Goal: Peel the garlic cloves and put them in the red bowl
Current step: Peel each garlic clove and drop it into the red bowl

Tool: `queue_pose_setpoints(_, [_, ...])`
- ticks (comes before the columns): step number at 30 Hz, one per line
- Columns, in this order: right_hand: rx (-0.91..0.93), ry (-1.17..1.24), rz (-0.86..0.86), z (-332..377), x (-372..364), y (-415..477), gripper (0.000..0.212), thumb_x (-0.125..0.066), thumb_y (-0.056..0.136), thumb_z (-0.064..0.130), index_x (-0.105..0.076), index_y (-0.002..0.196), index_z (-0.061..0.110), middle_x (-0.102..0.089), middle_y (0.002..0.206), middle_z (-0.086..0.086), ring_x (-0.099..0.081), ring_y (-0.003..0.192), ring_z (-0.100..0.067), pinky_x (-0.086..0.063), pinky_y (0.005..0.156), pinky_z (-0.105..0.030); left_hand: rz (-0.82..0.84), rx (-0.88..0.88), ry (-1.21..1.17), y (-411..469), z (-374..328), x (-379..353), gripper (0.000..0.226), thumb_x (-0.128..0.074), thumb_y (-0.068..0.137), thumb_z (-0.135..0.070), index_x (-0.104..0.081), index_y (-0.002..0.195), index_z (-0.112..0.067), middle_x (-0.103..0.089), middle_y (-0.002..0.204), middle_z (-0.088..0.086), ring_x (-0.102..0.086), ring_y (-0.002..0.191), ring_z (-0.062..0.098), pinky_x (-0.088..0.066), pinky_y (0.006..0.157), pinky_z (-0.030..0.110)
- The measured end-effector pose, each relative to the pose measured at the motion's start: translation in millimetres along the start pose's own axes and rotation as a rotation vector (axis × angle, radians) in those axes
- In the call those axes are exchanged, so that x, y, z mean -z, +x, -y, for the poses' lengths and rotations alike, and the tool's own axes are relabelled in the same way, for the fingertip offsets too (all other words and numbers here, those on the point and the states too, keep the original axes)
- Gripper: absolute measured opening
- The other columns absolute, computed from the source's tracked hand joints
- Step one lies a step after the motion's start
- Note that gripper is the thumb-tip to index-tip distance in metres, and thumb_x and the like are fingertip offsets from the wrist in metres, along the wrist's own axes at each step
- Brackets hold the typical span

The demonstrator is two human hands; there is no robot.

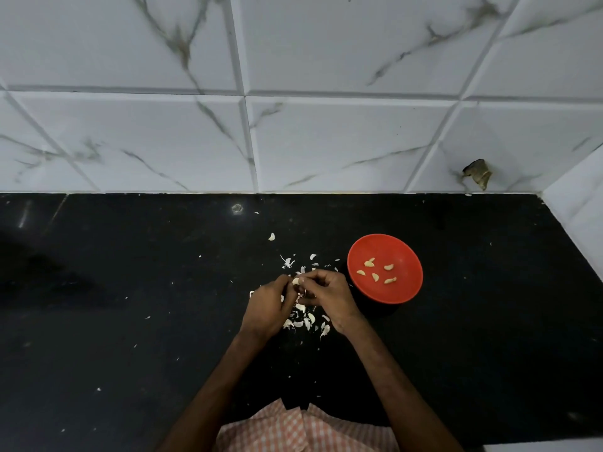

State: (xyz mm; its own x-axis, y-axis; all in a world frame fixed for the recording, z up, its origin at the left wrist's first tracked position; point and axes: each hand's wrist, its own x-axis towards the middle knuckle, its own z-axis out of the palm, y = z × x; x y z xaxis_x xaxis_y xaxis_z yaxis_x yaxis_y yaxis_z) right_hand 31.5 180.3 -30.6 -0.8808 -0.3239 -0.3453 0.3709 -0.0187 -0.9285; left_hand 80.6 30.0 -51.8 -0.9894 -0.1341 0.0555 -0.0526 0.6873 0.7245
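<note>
Black countertop [130,288]: left hand [267,305] and right hand [326,295] together pinch one garlic clove [296,281] beside red bowl [385,269].

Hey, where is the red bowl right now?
In the head view the red bowl sits on the black countertop, right of centre, just beside the right hand, with peeled garlic cloves inside.

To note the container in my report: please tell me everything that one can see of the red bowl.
The red bowl is round and shallow, of smooth matte material, perhaps plastic. It stands upright on the black counter, to the right of the scattered skins. Inside lie about five peeled cloves, spread over its bottom. The right hand works close to its left rim; whether they touch cannot be told.
</note>
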Motion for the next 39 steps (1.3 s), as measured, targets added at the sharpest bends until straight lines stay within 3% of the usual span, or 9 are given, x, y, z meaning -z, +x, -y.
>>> queue_pose_setpoints(3, [0.004, -0.024, 0.003, 1.8, 0.4, -0.4, 0.014, -0.066, 0.096, 0.006, -0.074, 0.106, -0.001, -0.075, 0.088, -0.002, -0.071, 0.081, -0.009, -0.059, 0.069, -0.029, -0.009, 0.024, -0.027, 1.0, -1.5, 2.6, 0.037, -0.04, 0.096, -0.047, -0.064, 0.093, -0.018, -0.066, 0.072, -0.004, -0.058, 0.06, 0.012, -0.047, 0.06, 0.039])
queue_pose_setpoints(6, [0.018, -0.059, 0.005, 1.8, 1.9, 0.1, 0.012, -0.067, 0.096, 0.007, -0.077, 0.103, 0.006, -0.077, 0.093, -0.002, -0.072, 0.086, -0.01, -0.057, 0.072, -0.032, -0.027, 0.02, -0.057, -0.1, -2.5, 2.8, 0.043, -0.037, 0.092, -0.051, -0.066, 0.092, -0.019, -0.065, 0.071, -0.005, -0.058, 0.059, 0.012, -0.047, 0.059, 0.037])
queue_pose_setpoints(12, [0.058, -0.05, 0.0, 1.0, 2.1, 1.9, 0.011, -0.069, 0.094, 0.007, -0.078, 0.101, 0.009, -0.077, 0.097, -0.006, -0.07, 0.086, -0.013, -0.056, 0.069, -0.031, -0.065, 0.078, -0.388, 1.4, -9.1, -0.2, 0.017, -0.061, 0.097, -0.02, -0.068, 0.082, -0.02, -0.059, 0.064, -0.004, -0.048, 0.057, 0.005, -0.04, 0.055, 0.031])
queue_pose_setpoints(16, [0.089, -0.003, -0.008, -1.1, -1.4, 1.5, 0.011, -0.069, 0.094, 0.01, -0.077, 0.102, 0.009, -0.077, 0.096, -0.007, -0.069, 0.085, -0.012, -0.052, 0.065, -0.025, -0.138, 0.127, -0.517, 3.7, -14.4, -1.9, 0.022, -0.06, 0.086, -0.036, -0.07, 0.076, -0.02, -0.058, 0.061, -0.001, -0.046, 0.057, 0.011, -0.038, 0.053, 0.035])
queue_pose_setpoints(21, [0.052, 0.047, -0.006, -1.5, -8.1, 0.0, 0.012, -0.068, 0.095, 0.009, -0.075, 0.104, 0.005, -0.074, 0.085, 0.003, -0.063, 0.07, -0.002, -0.048, 0.059, -0.017, -0.201, 0.149, -0.542, 5.2, -17.7, -0.4, 0.016, -0.063, 0.084, -0.022, -0.068, 0.069, -0.019, -0.049, 0.054, -0.013, -0.039, 0.053, 0.007, -0.032, 0.05, 0.027])
queue_pose_setpoints(25, [0.077, -0.026, -0.033, 0.1, -7.0, 2.3, 0.013, -0.071, 0.093, 0.011, -0.072, 0.106, 0.009, -0.073, 0.088, 0.001, -0.067, 0.078, -0.01, -0.053, 0.062, -0.025, -0.189, 0.159, -0.508, 5.8, -14.9, 1.8, 0.024, -0.066, 0.088, -0.014, -0.066, 0.066, -0.024, -0.046, 0.054, -0.011, -0.038, 0.053, 0.007, -0.033, 0.051, 0.027])
queue_pose_setpoints(29, [0.253, -0.271, -0.063, -2.5, -4.7, 4.6, 0.006, -0.075, 0.089, 0.012, -0.072, 0.095, 0.015, -0.073, 0.094, 0.001, -0.07, 0.094, -0.019, -0.061, 0.081, -0.045, -0.196, 0.169, -0.371, 5.9, -11.8, 1.9, 0.017, -0.064, 0.085, -0.024, -0.064, 0.068, -0.026, -0.05, 0.054, -0.008, -0.041, 0.051, 0.005, -0.037, 0.05, 0.034])
queue_pose_setpoints(34, [0.288, -0.366, -0.048, -2.0, -6.9, 2.7, 0.015, -0.069, 0.093, 0.008, -0.078, 0.098, 0.018, -0.077, 0.094, 0.007, -0.072, 0.096, -0.013, -0.058, 0.09, -0.046, -0.206, 0.165, -0.316, 6.9, -12.4, 5.1, 0.018, -0.06, 0.081, -0.04, -0.063, 0.069, -0.027, -0.055, 0.056, -0.008, -0.045, 0.05, 0.006, -0.038, 0.05, 0.032])
queue_pose_setpoints(39, [0.286, -0.35, -0.051, 2.5, -9.5, 2.1, 0.016, -0.072, 0.092, 0.012, -0.079, 0.095, 0.027, -0.078, 0.092, 0.006, -0.075, 0.092, -0.015, -0.06, 0.088, -0.049, -0.207, 0.162, -0.333, 8.3, -13.4, 6.7, 0.017, -0.058, 0.079, -0.044, -0.061, 0.066, -0.033, -0.054, 0.056, -0.01, -0.046, 0.051, 0.005, -0.039, 0.052, 0.03])
